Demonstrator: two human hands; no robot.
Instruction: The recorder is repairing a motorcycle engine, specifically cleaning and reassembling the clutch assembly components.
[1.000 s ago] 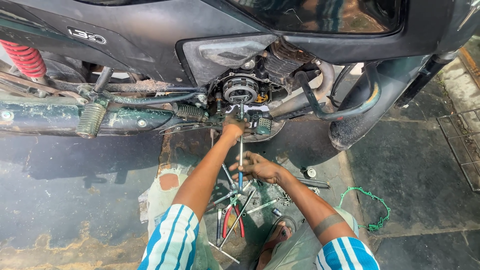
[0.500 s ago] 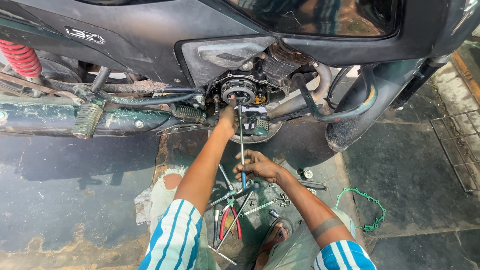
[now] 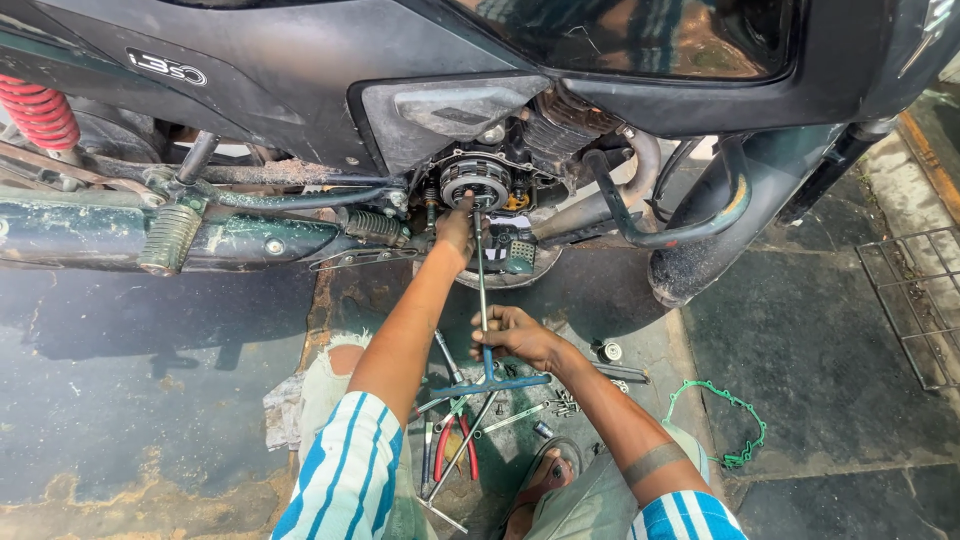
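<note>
A dark motorcycle stands in front of me with its side engine cover off, showing the round clutch assembly. My left hand reaches up and touches the lower edge of that assembly, next to the tip of a long T-handle wrench. My right hand grips the wrench shaft low down, just above its blue crossbar. The wrench runs nearly straight from my right hand up to the clutch.
Red-handled pliers and several loose tools and bolts lie on the ground between my arms. A green gasket rests at right. The exhaust pipe, a footpeg, a red shock spring and a metal grate surround the spot.
My left hand has stayed at the clutch while the view drifted slightly. My right hand still holds the wrench, its tip now up at the clutch.
</note>
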